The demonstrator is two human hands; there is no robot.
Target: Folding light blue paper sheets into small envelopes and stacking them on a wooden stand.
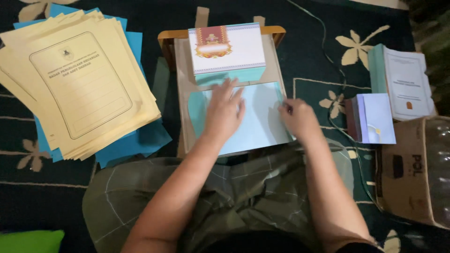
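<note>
Both hands (262, 115) atop pale blue sheet (255, 126)

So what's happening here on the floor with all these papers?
A person sits on a dark flowered carpet with a small wooden board in front of them. The left hand presses flat on a pale blue sheet lying on the board, while the right hand pinches its right edge. A decorated white booklet lies at the board's far end. A fanned pile of yellow covers lies to the left, bound books to the right.
</note>
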